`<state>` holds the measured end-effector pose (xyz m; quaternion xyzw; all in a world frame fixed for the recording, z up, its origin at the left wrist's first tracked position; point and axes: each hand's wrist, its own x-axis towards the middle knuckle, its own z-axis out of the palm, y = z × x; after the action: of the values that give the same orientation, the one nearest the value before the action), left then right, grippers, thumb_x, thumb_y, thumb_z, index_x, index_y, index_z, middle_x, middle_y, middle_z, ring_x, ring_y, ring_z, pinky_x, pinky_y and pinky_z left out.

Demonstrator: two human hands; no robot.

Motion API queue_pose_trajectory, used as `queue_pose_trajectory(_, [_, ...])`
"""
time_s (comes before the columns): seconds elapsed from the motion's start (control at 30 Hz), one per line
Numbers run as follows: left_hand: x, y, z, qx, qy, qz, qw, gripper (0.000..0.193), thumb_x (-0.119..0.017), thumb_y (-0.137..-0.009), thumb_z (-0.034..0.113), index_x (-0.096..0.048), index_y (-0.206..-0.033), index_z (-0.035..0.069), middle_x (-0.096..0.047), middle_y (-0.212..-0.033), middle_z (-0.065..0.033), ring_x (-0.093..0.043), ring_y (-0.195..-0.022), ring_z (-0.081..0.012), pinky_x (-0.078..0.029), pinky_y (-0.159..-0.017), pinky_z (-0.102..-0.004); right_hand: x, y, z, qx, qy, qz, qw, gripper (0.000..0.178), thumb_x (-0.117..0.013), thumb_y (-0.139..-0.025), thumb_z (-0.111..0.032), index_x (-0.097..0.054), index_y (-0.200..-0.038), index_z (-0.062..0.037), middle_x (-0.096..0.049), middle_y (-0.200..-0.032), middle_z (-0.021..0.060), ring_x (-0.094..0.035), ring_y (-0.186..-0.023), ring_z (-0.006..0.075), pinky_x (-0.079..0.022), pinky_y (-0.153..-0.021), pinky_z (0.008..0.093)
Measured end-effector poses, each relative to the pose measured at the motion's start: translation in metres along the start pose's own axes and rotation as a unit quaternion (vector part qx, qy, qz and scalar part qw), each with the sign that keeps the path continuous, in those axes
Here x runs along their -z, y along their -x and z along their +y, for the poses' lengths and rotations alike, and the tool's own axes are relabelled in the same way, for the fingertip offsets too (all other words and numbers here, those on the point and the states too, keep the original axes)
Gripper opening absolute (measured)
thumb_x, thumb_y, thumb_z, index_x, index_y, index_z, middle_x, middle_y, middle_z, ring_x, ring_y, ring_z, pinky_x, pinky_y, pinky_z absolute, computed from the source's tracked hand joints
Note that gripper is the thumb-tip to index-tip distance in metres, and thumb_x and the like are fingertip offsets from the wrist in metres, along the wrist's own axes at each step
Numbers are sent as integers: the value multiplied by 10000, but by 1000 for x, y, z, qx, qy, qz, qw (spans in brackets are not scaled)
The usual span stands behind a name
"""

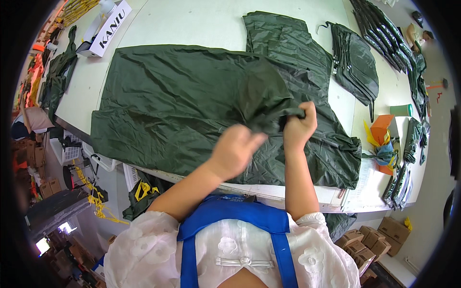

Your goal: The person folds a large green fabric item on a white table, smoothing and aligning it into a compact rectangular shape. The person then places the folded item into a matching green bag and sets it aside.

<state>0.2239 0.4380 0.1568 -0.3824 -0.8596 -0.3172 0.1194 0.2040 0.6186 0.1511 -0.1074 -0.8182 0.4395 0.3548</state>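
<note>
At the far left, a dark green cloth [60,74] lies over the edge of the white table [177,24]. To the right of it, near the far side, stands a long white box [111,30] with black print. In the middle, directly before the person, the large dark green sheet [158,96] is spread wide on the table, with many wrinkles. The left hand [235,151] is above the near part of this sheet; its fingers are blurred by motion, so I cannot tell whether they grip the fabric. A gathered part [264,93] of the sheet rises just beyond – bunched and darker in its folds. The right hand [300,129] is clenched around the end of this bunch, thumb uppermost. Behind it lies a folded green piece [276,33], meeting the sheet's far edge. Further right there is a stack of dark pieces [355,65] with straps, then a green roll [401,111] – near an orange object [382,127].
</note>
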Motion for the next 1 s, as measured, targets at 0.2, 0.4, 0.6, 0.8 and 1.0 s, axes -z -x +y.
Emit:
queue_pose_trajectory(0.2, [23,-12,-84,268,48,128,954,304,-576,-814,-1,-543,-1115,-23,-588,-988,-222,-569,-904,-435,-460,-775,-421,-15,29,-37,205,-59,-341,916,467,-796,-632,-183,-652,-1064,-82,-596,-874,97,-596,-821,290,-506,-740,396])
queue_pose_trajectory(0.4, [69,-15,-186,523,402,48,750,489,-560,-902,71,-468,-1383,95,-632,-1050,-38,-519,-679,-84,-452,-571,-231,22,-34,174,12,445,-261,857,587,-488,-933,-436,-332,-1460,-230,-229,-1553,51,-159,-1425,370,-115,-1107,612])
queue_pose_trajectory(0.6, [53,14,-280,633,277,-11,723,253,-551,-934,149,-627,-1167,87,-583,-852,42,-416,-611,-70,-339,-508,-215,42,-43,227,-14,427,-258,867,478,-558,-910,-328,-470,-1363,-202,-418,-1440,8,-344,-1332,328,-199,-1102,538])
queue_pose_trajectory(0.8, [28,32,-243,372,-4,205,906,297,-639,-877,214,-597,-1110,35,-506,-1163,-124,-524,-914,-185,-487,-636,-265,6,-123,183,163,314,-315,881,365,-511,-676,62,-647,-988,-68,-504,-1289,110,-455,-1176,360,-380,-1006,447])
queue_pose_trajectory(1.0, [1,29,-239,399,81,210,889,144,-596,-833,51,-613,-969,7,-624,-888,-138,-620,-750,-274,-489,-670,-311,3,-157,189,184,329,-293,878,277,-516,-702,2,-667,-919,-82,-629,-956,103,-532,-1062,302,-396,-902,424])
